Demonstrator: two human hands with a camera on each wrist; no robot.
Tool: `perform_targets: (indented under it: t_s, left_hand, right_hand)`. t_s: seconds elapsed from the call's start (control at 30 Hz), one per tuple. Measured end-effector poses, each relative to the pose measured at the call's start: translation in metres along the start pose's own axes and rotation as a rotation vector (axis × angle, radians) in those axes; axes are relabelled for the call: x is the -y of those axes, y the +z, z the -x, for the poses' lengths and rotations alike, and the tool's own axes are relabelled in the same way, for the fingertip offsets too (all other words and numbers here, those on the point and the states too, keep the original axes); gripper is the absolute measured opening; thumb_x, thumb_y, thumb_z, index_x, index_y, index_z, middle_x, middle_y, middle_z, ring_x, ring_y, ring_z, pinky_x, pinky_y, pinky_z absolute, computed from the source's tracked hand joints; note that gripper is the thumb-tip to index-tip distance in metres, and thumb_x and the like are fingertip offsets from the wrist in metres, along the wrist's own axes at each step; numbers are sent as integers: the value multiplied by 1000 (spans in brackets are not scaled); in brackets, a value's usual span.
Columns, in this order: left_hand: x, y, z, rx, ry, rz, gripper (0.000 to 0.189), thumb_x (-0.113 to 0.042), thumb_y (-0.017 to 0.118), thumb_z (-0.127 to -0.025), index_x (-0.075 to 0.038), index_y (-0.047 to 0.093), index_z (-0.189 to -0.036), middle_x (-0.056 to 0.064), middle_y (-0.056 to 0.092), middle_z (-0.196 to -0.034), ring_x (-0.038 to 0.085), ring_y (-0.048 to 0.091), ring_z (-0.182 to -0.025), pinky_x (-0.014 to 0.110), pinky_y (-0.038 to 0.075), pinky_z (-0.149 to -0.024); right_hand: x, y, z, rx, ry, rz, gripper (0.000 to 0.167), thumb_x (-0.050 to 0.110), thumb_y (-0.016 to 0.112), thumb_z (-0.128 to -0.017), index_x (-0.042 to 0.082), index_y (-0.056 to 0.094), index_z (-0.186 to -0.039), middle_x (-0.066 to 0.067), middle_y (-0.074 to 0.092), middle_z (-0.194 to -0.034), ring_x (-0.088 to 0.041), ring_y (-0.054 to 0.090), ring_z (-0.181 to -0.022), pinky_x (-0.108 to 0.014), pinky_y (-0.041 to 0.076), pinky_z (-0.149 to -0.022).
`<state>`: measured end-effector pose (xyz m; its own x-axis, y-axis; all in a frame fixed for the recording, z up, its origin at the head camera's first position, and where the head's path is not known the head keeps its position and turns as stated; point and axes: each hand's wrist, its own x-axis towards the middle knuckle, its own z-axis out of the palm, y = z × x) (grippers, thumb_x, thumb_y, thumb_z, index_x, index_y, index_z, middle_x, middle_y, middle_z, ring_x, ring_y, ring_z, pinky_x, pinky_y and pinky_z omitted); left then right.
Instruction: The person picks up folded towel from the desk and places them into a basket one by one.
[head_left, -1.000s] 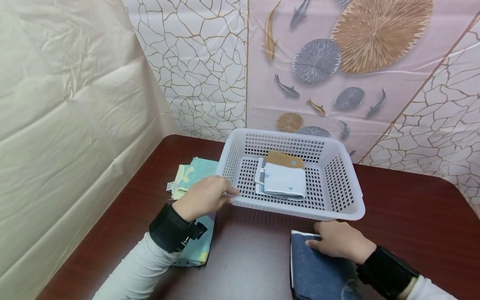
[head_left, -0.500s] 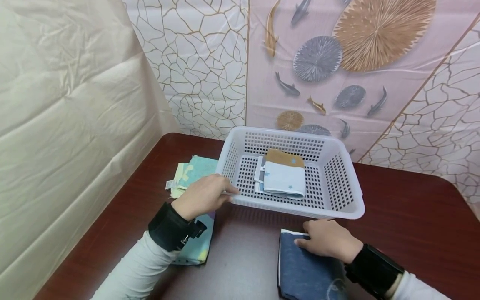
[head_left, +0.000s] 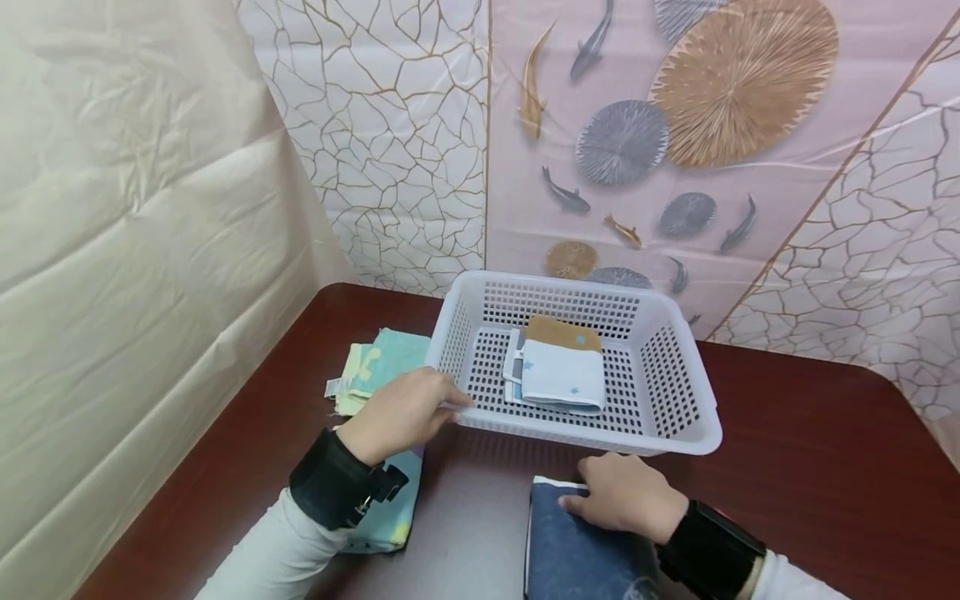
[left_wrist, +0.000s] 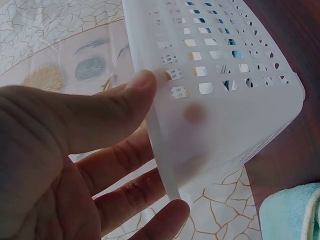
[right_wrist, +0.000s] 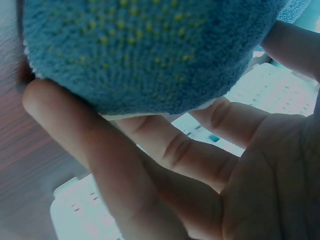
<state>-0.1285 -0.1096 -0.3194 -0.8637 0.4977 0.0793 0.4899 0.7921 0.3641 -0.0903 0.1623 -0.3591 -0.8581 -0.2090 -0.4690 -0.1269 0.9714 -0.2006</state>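
My left hand (head_left: 401, 414) pinches the near-left corner of the white plastic basket (head_left: 570, 432), thumb on one side of the wall and fingers on the other, as the left wrist view shows. A folded towel (head_left: 564, 367), white and brown with small blue stars, lies in the basket. My right hand (head_left: 633, 497) grips the far edge of a folded navy towel (head_left: 573, 550) in front of the basket. In the right wrist view the fingers (right_wrist: 165, 145) curl along the edge of this towel, whose face there is blue with yellow dots.
A folded mint-green and yellow towel (head_left: 397, 354) with a white tag lies left of the basket, partly under my left arm. The dark red-brown table (head_left: 795, 467) meets a patterned cloth backdrop (head_left: 405, 150) behind and a cream cloth (head_left: 150, 275) at the left.
My right hand has moved left with the navy towel, along the front of the basket. The left hand stays on the basket rim. The head view has tilted up slightly.
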Motion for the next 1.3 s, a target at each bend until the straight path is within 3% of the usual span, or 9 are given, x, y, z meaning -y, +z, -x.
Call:
perform_targets:
  t_s: [0.3, 0.37, 0.43, 0.57, 0.67, 0.77, 0.83, 1.03, 1.3]
  left_hand:
    - [3, 8, 4, -36, 56, -63, 21, -10, 73, -89, -12, 77, -110, 3, 73, -106, 17, 64, -93, 32, 56, -82]
    - [4, 12, 6, -42, 68, -62, 21, -11, 73, -89, -12, 77, -110, 3, 73, -107, 17, 64, -95, 33, 56, -83]
    - [4, 13, 7, -43, 77, -57, 21, -12, 73, -89, -13, 78, -109, 2, 73, -107, 17, 65, -96, 33, 56, -84]
    - [4, 12, 9, -28, 72, -43, 22, -15, 71, -91, -14, 76, -113, 2, 73, -111, 18, 64, -100, 33, 56, -85]
    - [1, 8, 12, -22, 69, -27, 27, -19, 70, -93, -14, 73, -119, 3, 71, -118, 20, 63, -106, 35, 55, -88]
    - [-3, 1, 16, -38, 91, -9, 32, -22, 69, -94, -15, 70, -125, 2, 69, -123, 21, 61, -113, 38, 54, -94]
    - [-7, -3, 18, -59, 124, -8, 33, -22, 68, -94, -15, 69, -126, 1, 69, -124, 20, 60, -115, 38, 54, -94]
    - [-17, -11, 31, -60, 214, 35, 29, -24, 65, -96, -16, 69, -124, -3, 68, -120, 15, 59, -113, 36, 52, -96]
    - [-22, -7, 48, 41, 207, 103, 26, -26, 62, -98, -17, 70, -122, -6, 68, -119, 11, 59, -115, 36, 51, -99]
  right_hand:
    - [10, 1, -3, -52, -24, -31, 37, 45, 77, -83, 12, 60, -79, -3, 50, -64, -17, 49, -58, -31, 34, -55]
    - [9, 2, -2, -83, -40, -56, 38, 44, 78, -82, 9, 65, -92, -4, 52, -66, -17, 48, -58, -31, 35, -55]
    - [5, 2, 0, -115, -67, -96, 50, 41, 79, -82, 6, 66, -115, -9, 65, -86, -16, 52, -65, -32, 39, -60]
    - [-9, 0, 4, -170, -136, -175, 79, 38, 77, -84, 9, 43, -149, -15, 67, -114, -14, 53, -69, -32, 42, -63]
    - [-21, -1, 7, -160, -114, -207, 56, 39, 74, -87, 5, 59, -129, -8, 61, -76, -13, 43, -54, -28, 34, -52]
    - [-34, -2, 12, -135, -74, -246, 35, 42, 70, -90, 8, 60, -92, -1, 41, -59, -14, 33, -50, -28, 27, -49]
    - [-42, -3, 16, -99, -36, -272, 40, 45, 67, -91, 10, 51, -80, -2, 41, -62, -15, 33, -55, -29, 27, -52]
    - [-65, -6, 21, -30, 16, -373, 43, 50, 61, -94, 7, 59, -101, -5, 54, -75, -17, 52, -63, -33, 40, -58]
    - [-87, -6, 25, 97, 121, -679, 56, 48, 51, -101, -4, 54, -122, -10, 64, -91, -23, 69, -72, -37, 54, -62]
